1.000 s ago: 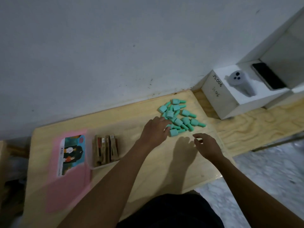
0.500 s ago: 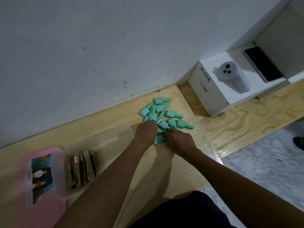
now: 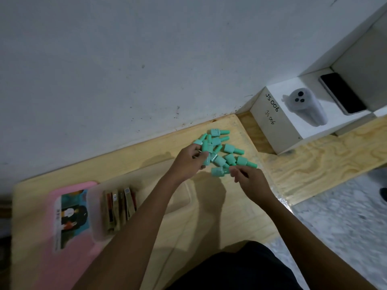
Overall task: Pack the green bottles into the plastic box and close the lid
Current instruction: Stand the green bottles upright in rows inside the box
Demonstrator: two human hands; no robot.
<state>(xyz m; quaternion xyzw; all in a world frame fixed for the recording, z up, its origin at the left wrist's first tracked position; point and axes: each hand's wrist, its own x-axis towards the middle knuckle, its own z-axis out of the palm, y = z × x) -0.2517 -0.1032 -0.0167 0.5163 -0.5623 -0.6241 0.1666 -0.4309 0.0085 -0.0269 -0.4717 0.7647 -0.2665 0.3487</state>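
A heap of small green bottles point(image 3: 229, 155) lies on the wooden table point(image 3: 209, 216) near the wall. My left hand point(image 3: 186, 164) is closed around a couple of green bottles point(image 3: 206, 152) at the heap's left side. My right hand point(image 3: 249, 181) pinches the cap end of one green bottle point(image 3: 217, 171) at the heap's near edge. The translucent plastic box point(image 3: 150, 178) sits left of the heap under my left forearm, with several brown packets point(image 3: 119, 208) standing in its left end. Its pink lid point(image 3: 83, 258) lies flat to the left of the box.
A white carton marked "JS 006" point(image 3: 272, 126) stands right of the heap, with a grey device point(image 3: 305, 107) and a black phone point(image 3: 341, 93) on top. The table ends just right of my right hand, beside a plywood board point(image 3: 314, 162) and speckled floor point(image 3: 345, 216).
My left hand has lifted off the heap with bottles in its grip. My right hand has drawn back to the heap's near edge, pinching one bottle. The camera has shifted slightly.
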